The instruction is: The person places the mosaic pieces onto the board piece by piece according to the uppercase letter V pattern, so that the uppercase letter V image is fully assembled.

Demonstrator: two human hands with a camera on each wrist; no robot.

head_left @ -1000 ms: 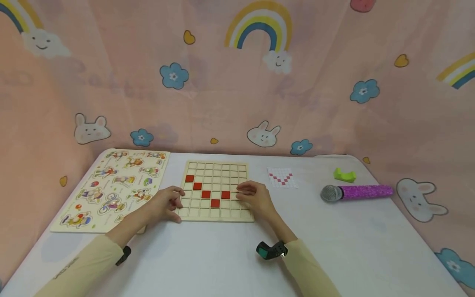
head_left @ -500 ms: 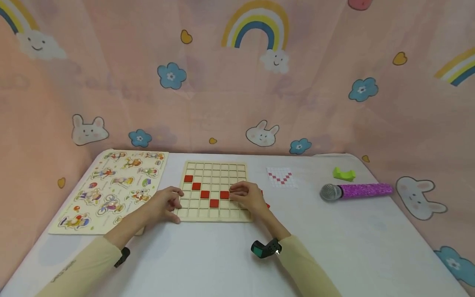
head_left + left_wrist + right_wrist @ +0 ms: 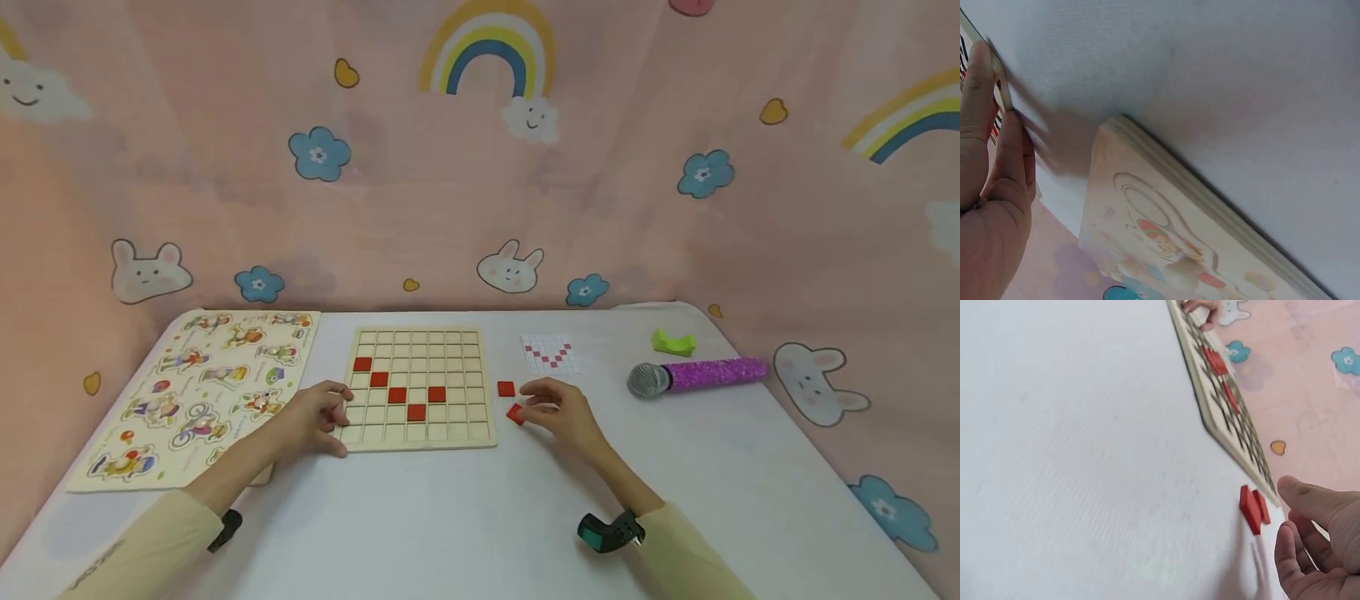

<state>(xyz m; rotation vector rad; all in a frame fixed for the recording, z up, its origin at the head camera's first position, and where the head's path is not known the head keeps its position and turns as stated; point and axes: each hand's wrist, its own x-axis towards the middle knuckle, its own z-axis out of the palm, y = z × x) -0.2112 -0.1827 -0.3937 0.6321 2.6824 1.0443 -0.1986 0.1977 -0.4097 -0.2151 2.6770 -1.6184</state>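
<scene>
A wooden grid board (image 3: 450, 433) lies mid-table, with several red square tiles set in its cells. Four fingers and the thumb of my left hand (image 3: 311, 419) hold this board at its left edge and near corner. Two loose red tiles lie right of the board: a far tile (image 3: 506, 389) and a nearer, turned tile (image 3: 515, 414). My right hand (image 3: 564, 415) is beside the nearer one, its fingertips close to it. In the right wrist view, thumb and fingers stand apart with nothing between them, and the red tiles (image 3: 1250, 510) sit off the fingertips.
A picture puzzle board (image 3: 172, 392) with animal figures lies at the left, near my left forearm. Behind the loose tiles is a small pattern card (image 3: 551, 355). A purple microphone (image 3: 712, 375) and a green plastic piece (image 3: 673, 342) lie at the right.
My right hand has moved off the board to the right, to the loose tiles, which now show. My left hand stays at the board's left edge. The head view has turned slightly right.
</scene>
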